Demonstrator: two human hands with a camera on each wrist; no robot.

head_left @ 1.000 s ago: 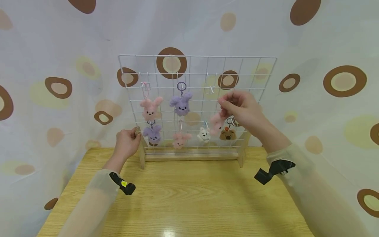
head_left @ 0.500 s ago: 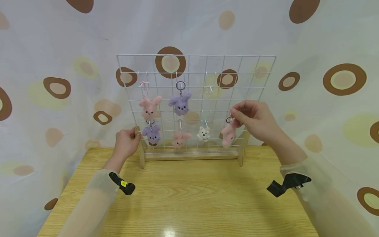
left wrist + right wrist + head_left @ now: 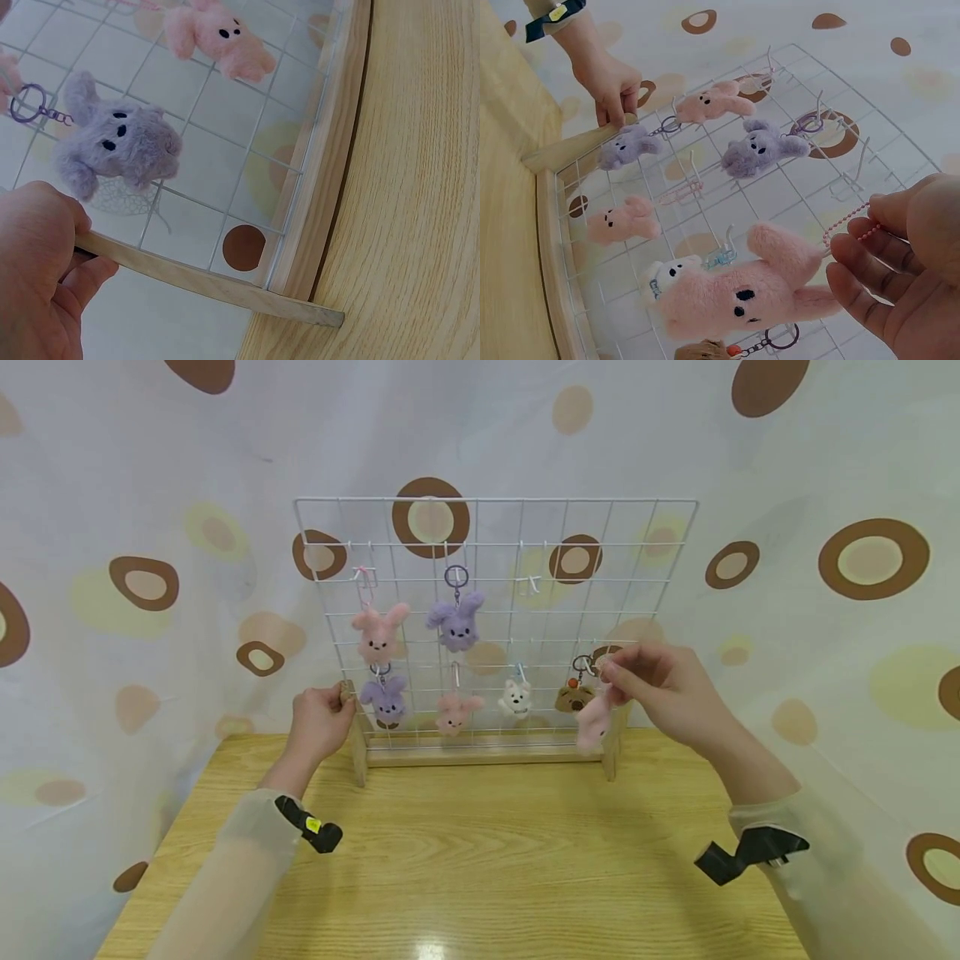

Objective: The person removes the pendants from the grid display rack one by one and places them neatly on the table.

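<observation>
My right hand [image 3: 660, 689] pinches the pink bead chain [image 3: 846, 220] of a pink plush bunny keychain [image 3: 594, 723], which dangles in front of the rack's lower right. Just left of it hangs a brown bear keychain [image 3: 575, 697], partly covered in the right wrist view. At the far left my left hand [image 3: 324, 720] grips the top of the rack's wooden side post [image 3: 187, 281], fingers on one side and thumb on the other. Close to that hand hangs a purple bunny keychain [image 3: 120, 139].
A white wire grid rack [image 3: 495, 500] stands on the wooden table [image 3: 480, 860] before a spotted curtain. On it hang another pink bunny [image 3: 378, 635], a purple bunny [image 3: 458, 625], a small pink bunny [image 3: 457, 714] and a white dog [image 3: 516, 699]. A bare hook [image 3: 531, 585] sits upper right.
My right hand has moved right and down with the pink bunny, passing in front of the brown bear, which shows again. The left hand stays on the post.
</observation>
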